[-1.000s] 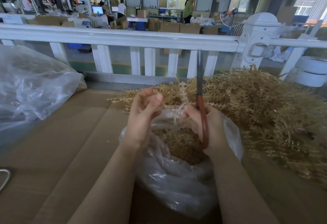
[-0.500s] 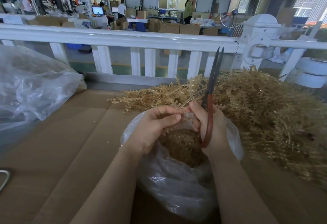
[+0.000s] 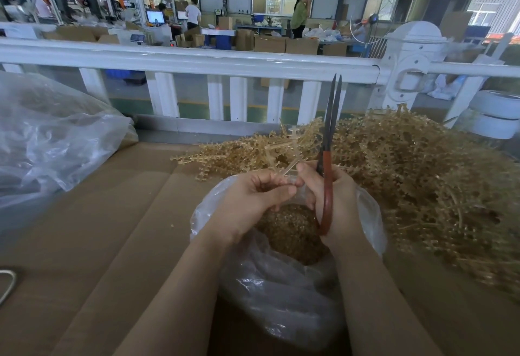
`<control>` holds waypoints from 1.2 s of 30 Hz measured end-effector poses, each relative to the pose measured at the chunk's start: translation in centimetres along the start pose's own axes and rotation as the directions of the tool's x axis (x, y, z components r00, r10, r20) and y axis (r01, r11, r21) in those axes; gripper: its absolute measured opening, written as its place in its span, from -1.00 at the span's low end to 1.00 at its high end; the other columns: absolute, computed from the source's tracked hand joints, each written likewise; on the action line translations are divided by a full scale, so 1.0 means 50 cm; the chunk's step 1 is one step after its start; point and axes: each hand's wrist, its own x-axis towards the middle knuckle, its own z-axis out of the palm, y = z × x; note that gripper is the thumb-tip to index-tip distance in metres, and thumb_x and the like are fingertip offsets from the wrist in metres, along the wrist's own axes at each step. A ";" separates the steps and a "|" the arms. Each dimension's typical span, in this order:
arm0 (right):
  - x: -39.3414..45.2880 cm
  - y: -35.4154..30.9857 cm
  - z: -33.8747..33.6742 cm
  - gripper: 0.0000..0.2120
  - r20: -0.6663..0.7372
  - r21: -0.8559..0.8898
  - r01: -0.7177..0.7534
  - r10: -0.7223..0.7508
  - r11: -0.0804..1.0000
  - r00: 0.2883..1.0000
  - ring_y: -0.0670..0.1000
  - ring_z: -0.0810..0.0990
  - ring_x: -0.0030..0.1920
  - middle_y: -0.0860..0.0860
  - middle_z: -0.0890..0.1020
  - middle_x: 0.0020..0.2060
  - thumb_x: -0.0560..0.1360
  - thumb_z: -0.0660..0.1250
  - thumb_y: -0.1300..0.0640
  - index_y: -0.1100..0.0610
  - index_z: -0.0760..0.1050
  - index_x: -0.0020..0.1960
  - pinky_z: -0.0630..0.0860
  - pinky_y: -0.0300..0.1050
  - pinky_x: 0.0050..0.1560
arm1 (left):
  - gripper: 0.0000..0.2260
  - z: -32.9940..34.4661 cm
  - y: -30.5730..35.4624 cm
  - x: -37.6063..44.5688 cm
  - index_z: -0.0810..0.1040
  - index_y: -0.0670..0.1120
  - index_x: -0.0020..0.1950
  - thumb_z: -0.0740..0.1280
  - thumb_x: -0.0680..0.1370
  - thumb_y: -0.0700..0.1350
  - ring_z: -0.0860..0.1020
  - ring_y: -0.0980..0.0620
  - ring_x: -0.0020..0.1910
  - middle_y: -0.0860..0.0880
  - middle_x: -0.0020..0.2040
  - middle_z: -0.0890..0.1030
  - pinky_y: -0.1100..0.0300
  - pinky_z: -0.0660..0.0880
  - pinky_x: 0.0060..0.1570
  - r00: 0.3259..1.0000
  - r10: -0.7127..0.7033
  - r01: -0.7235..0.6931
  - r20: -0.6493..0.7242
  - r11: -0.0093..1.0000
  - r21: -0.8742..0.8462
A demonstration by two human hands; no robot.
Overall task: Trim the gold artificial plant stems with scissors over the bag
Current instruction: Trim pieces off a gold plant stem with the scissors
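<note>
Here, left hand pinching a gold stem above the clear plastic bag of trimmings; right hand gripping red-handled scissors, blades upright, nearly together, beside the stem pile.

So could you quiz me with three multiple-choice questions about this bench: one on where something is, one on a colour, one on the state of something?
1. Where is the big heap of gold artificial plant stems?
A. To the right of the clear plastic bag
B. Inside the crumpled bag at far left
C. On the white railing

2. What colour are the handles of the long-bladed scissors?
A. Blue
B. Reddish-brown
C. White

3. How do the scissor blades stand?
A. Pointing down into the bag
B. Lying flat on the cardboard
C. Pointing up, nearly closed

Answers: 1 A, the heap lies right of the clear plastic bag. 2 B, the handle loop in the right hand is reddish-brown. 3 C, the tips rise before the white railing while the left hand pinches a stem.
</note>
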 end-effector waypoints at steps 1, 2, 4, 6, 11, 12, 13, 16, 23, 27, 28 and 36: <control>0.000 0.000 0.002 -0.89 -0.004 -0.002 -0.005 0.005 1.000 1.000 -0.19 0.51 -0.52 -0.02 0.63 -0.40 0.51 0.47 0.20 0.20 0.55 -0.08 0.42 -0.37 -0.47 | -0.94 0.000 -0.002 0.000 0.67 0.03 -0.28 0.46 0.40 -0.06 0.45 0.11 -0.37 -0.26 -0.21 0.62 0.26 0.42 -0.28 1.000 0.004 -0.004 -0.007 1.000 -0.010; -0.001 -0.001 0.003 -0.83 -0.003 -0.009 -0.004 0.004 1.000 1.000 -0.19 0.51 -0.51 -0.03 0.64 -0.39 0.46 0.50 0.13 0.19 0.57 -0.07 0.41 -0.38 -0.47 | -0.94 -0.001 -0.003 0.001 0.65 0.00 -0.28 0.46 0.40 -0.07 0.46 0.13 -0.38 -0.20 -0.25 0.60 0.26 0.43 -0.29 0.999 0.007 -0.008 -0.033 0.999 -0.036; -0.004 -0.005 0.004 -0.70 0.017 -0.037 0.021 -0.020 0.999 1.000 -0.21 0.52 -0.49 -0.05 0.65 -0.37 0.35 0.51 -0.02 0.18 0.60 -0.07 0.41 -0.40 -0.44 | -0.92 -0.007 -0.006 0.004 0.63 -0.04 -0.27 0.47 0.40 -0.08 0.48 0.14 -0.38 -0.03 -0.34 0.57 0.29 0.46 -0.29 0.994 0.014 -0.025 -0.111 0.995 -0.093; -0.006 -0.006 0.004 -0.72 0.063 -0.054 0.048 -0.045 0.997 0.997 -0.21 0.56 -0.44 -0.07 0.65 -0.37 0.31 0.52 -0.06 0.11 0.64 -0.12 0.44 -0.40 -0.39 | -0.90 -0.012 -0.009 0.005 0.62 -0.08 -0.24 0.46 0.42 -0.08 0.48 0.12 -0.38 0.00 -0.36 0.56 0.28 0.47 -0.27 0.986 0.025 -0.041 -0.166 0.995 -0.095; -0.005 0.004 0.014 -0.78 0.122 -0.099 0.005 0.007 0.995 0.992 0.00 0.73 -0.16 -0.01 0.72 -0.23 0.26 0.62 0.05 0.02 0.65 -0.16 0.63 -0.18 -0.16 | -0.88 -0.008 -0.012 0.007 0.59 -0.16 -0.18 0.37 0.57 -0.25 0.54 0.16 -0.38 0.03 -0.36 0.61 0.33 0.48 -0.31 0.978 0.068 -0.073 -0.198 0.997 -0.019; -0.004 0.006 0.015 -0.76 0.130 -0.117 -0.007 0.023 0.993 0.991 0.03 0.73 -0.13 0.02 0.71 -0.21 0.28 0.63 0.09 0.03 0.62 -0.13 0.64 -0.11 -0.12 | -0.87 -0.008 -0.012 0.006 0.59 -0.16 -0.18 0.36 0.57 -0.27 0.55 0.17 -0.38 0.04 -0.35 0.62 0.34 0.48 -0.31 0.979 0.063 -0.073 -0.195 0.996 -0.042; -0.003 0.007 0.015 -0.75 0.134 -0.131 -0.015 0.033 0.991 0.990 0.05 0.73 -0.12 0.04 0.71 -0.19 0.30 0.63 0.10 0.06 0.61 -0.11 0.65 -0.06 -0.09 | -0.86 -0.009 -0.012 0.006 0.59 -0.15 -0.18 0.36 0.57 -0.28 0.56 0.18 -0.38 0.04 -0.35 0.63 0.35 0.49 -0.31 0.979 0.059 -0.073 -0.193 0.995 -0.067; -0.003 0.009 0.014 -0.67 0.123 -0.123 -0.005 0.020 0.992 0.992 0.01 0.72 -0.16 0.01 0.71 -0.20 0.25 0.62 0.02 0.10 0.59 -0.08 0.62 -0.13 -0.13 | -0.98 -0.012 -0.007 0.006 0.61 -0.17 -0.16 0.41 0.47 -0.24 0.59 0.16 -0.37 0.01 -0.33 0.66 0.34 0.51 -0.30 0.981 0.016 -0.057 -0.195 0.977 -0.205; 0.000 0.009 0.003 -0.65 0.080 -0.313 0.090 -0.068 0.945 0.994 -0.17 0.65 -0.20 -0.13 0.66 -0.26 0.31 0.63 -0.10 0.00 0.58 -0.06 0.53 -0.27 -0.15 | -0.89 -0.027 0.000 0.011 0.63 -0.16 -0.15 0.47 0.36 -0.20 0.59 0.12 -0.34 -0.06 -0.31 0.66 0.33 0.51 -0.28 0.912 -0.109 -0.052 -0.395 0.926 -0.374; -0.009 0.007 -0.003 -0.64 0.193 -0.452 0.219 -0.146 0.865 0.970 -0.23 0.59 -0.22 -0.27 0.60 -0.29 0.25 0.48 -0.35 -0.18 0.50 -0.11 0.48 -0.34 -0.18 | -0.95 -0.041 -0.001 0.012 0.64 -0.12 -0.17 0.46 0.47 -0.25 0.53 0.09 -0.30 -0.03 -0.31 0.63 0.29 0.48 -0.24 0.854 -0.159 -0.057 -0.496 0.918 -0.393; -0.012 0.008 -0.004 -0.62 0.220 -0.511 0.247 -0.153 0.824 0.964 -0.23 0.59 -0.21 -0.30 0.59 -0.28 0.26 0.46 -0.39 -0.18 0.49 -0.11 0.46 -0.35 -0.19 | -0.96 -0.044 -0.001 0.012 0.65 -0.12 -0.16 0.46 0.47 -0.25 0.50 0.10 -0.32 -0.02 -0.33 0.61 0.29 0.48 -0.26 0.843 -0.159 -0.062 -0.514 0.920 -0.387; -0.008 0.024 -0.011 -0.49 0.329 -0.807 0.319 -0.070 0.497 0.942 -0.35 0.52 -0.08 -0.25 0.60 -0.17 0.28 0.37 -0.51 -0.19 0.48 0.04 0.40 -0.43 -0.29 | -0.93 -0.059 -0.002 0.018 0.60 -0.19 -0.12 0.39 0.53 -0.33 0.49 0.10 -0.34 -0.07 -0.29 0.52 0.30 0.49 -0.25 0.796 -0.116 -0.119 -0.595 0.932 -0.341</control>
